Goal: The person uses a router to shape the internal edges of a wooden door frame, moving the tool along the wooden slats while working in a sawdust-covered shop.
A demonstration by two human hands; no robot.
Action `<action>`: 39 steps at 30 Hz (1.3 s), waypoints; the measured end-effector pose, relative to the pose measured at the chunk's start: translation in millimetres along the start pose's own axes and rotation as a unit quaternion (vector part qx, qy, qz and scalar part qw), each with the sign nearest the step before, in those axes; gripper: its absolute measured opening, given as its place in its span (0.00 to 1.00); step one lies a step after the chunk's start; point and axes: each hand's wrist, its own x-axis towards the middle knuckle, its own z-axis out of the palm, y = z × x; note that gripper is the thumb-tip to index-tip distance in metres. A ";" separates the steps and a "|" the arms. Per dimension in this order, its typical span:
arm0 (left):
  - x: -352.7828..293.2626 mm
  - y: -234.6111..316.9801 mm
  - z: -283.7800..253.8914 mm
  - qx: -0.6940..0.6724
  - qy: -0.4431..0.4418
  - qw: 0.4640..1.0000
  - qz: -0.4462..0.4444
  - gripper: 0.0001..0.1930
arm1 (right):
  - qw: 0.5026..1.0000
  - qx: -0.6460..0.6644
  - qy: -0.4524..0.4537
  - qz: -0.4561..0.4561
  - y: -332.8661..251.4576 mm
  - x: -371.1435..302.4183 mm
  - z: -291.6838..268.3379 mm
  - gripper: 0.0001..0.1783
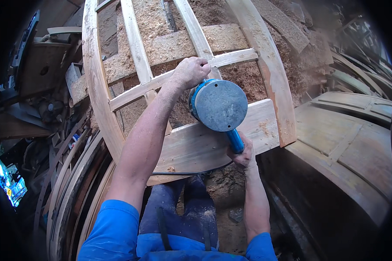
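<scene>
My left hand (190,73) is closed at the far side of a blue power router (221,105) with a round grey top; the handle under that hand is mostly hidden. Around the near blue handle, my right hand (243,153) is wrapped. The router rests over a wooden frame, above its wide bottom board (191,145) and next to the crossbar (235,58). Long curved side rails (278,82) and narrow uprights (135,41) make up the frame. The cutting end of the router is out of sight beneath its body.
Wood shavings (252,85) lie thick under and around the frame. A black cord (196,172) runs along the bottom board's near edge. Curved wooden pieces (74,191) stack at my left. To the right stands a panelled wooden door (335,139), with more timber strips (361,78) behind.
</scene>
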 end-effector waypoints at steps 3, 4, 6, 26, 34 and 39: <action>9.2 -4.5 -5.4 0.011 -0.008 1.000 0.006 0.16 | 1.000 -0.006 -0.007 0.000 -0.3 8.2 1.4 0.19; 11.8 -5.6 -6.3 0.009 -0.007 1.000 0.005 0.16 | 1.000 -0.010 -0.008 -0.002 0.3 11.2 1.7 0.22; 15.3 -5.3 -11.4 0.002 -0.004 1.000 -0.015 0.17 | 1.000 -0.013 -0.012 -0.004 -3.9 17.2 4.4 0.25; 62.9 -28.7 -41.5 -0.037 0.040 0.998 0.015 0.18 | 0.999 -0.009 0.004 -0.038 -28.5 80.1 10.8 0.18; 87.6 -41.6 -50.3 0.036 -0.008 0.999 0.005 0.21 | 0.999 0.022 0.006 -0.035 -24.4 94.4 13.3 0.17; 81.0 -37.5 -47.3 0.009 -0.005 1.000 0.022 0.19 | 0.998 0.025 0.009 -0.050 -25.6 93.1 13.5 0.17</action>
